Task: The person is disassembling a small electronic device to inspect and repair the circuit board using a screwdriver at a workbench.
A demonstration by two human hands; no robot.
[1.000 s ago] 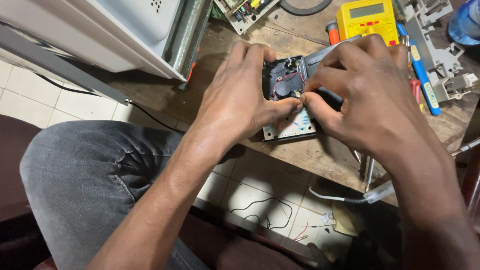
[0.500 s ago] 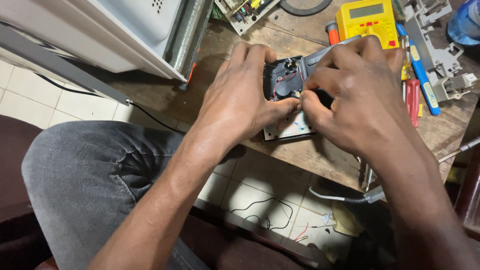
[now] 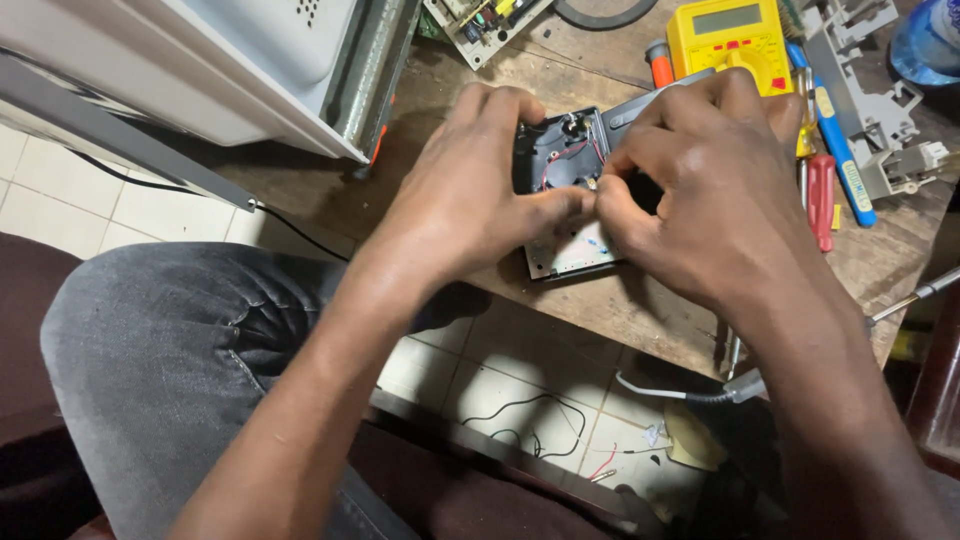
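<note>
A: Status on the bench?

B: Both hands on the black case [image 3: 556, 160], opened up at the centre of the table [image 3: 640, 320], near its front edge. Left hand [image 3: 470, 200] wraps the case's 9 o'clock side, fingers over the top edge, thumb pinched inward. Right hand [image 3: 710, 190] covers the 3 o'clock side, thumb and forefinger pinched against the left thumb on something small at the middle. Too small to tell what.

A: What's inside the case?

B: Red wires [image 3: 560, 165] and a round part at its 12 o'clock corner. A white panel [image 3: 580, 250] shows at its 6 o'clock edge. The rest is hidden under the hands.

A: Advice for the pinch?

B: My read: keep the left hand bracing the case flat on the table so it can't slide. Work with fingertips only, light force. Those wires look thin and run right beside the pinch point; a slip could yank one.

A: Surroundings?

B: Yellow meter [image 3: 728, 38] at 12 o'clock, just behind the right hand. Red screwdriver [image 3: 820, 200] and blue tool [image 3: 845, 165] at 3 o'clock. Circuit board [image 3: 485, 22] at 11 o'clock. White appliance [image 3: 230, 60] at 10 o'clock. Grey bracket [image 3: 865, 85] at 2 o'clock.
</note>
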